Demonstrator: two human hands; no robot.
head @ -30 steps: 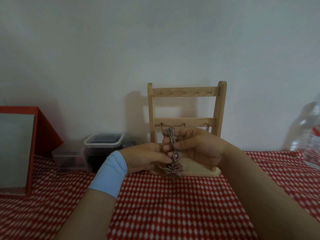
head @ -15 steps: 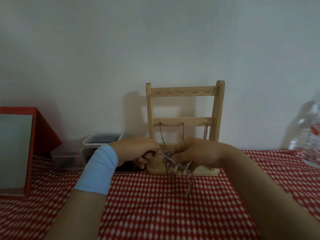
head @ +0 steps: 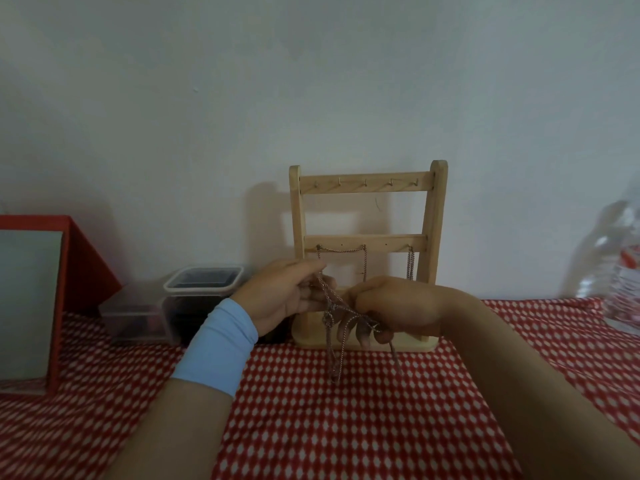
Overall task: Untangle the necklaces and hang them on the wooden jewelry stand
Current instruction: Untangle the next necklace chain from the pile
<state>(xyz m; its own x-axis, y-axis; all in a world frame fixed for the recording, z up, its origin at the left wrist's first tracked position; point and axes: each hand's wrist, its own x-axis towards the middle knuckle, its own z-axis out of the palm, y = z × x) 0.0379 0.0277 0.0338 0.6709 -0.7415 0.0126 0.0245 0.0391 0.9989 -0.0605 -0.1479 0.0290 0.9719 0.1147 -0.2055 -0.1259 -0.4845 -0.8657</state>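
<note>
finds both hands raised just above the worktop (head: 346, 427), close in front of the wooden jewelry stand (head: 363, 183). notes the left hand (head: 284, 296) before the stand's left post, thumb side up, forearm coming in from the lower left with a light blue cuff (head: 218, 348) at the wrist. reports its fingers curled, the tips pinching the upper end of the tangled necklace (head: 327, 318).

notes the right hand (head: 394, 306) just beside it, before the stand's base, back of the hand towards the camera, knuckles up. reports its fingers curled downward and gripping the lower part of the same chain; cannot tell which fingers do the pinching.

traces the chain slanting down from left hand to right, knotted between them, with loose loops hanging below towards the red-and-white cloth; cannot tell whether the lowest loop touches it.

records one hung chain (head: 341, 251) draped between two hooks of the stand's middle rail, and a second hung chain (head: 410, 271) dropping from a hook at that rail's right end. places the stand upright on the cloth, near the wall.

lists also a red box (head: 86, 251) at far left, clear plastic containers (head: 204, 285) left of the stand, and a clear bottle (head: 623, 271) at the right edge.
</note>
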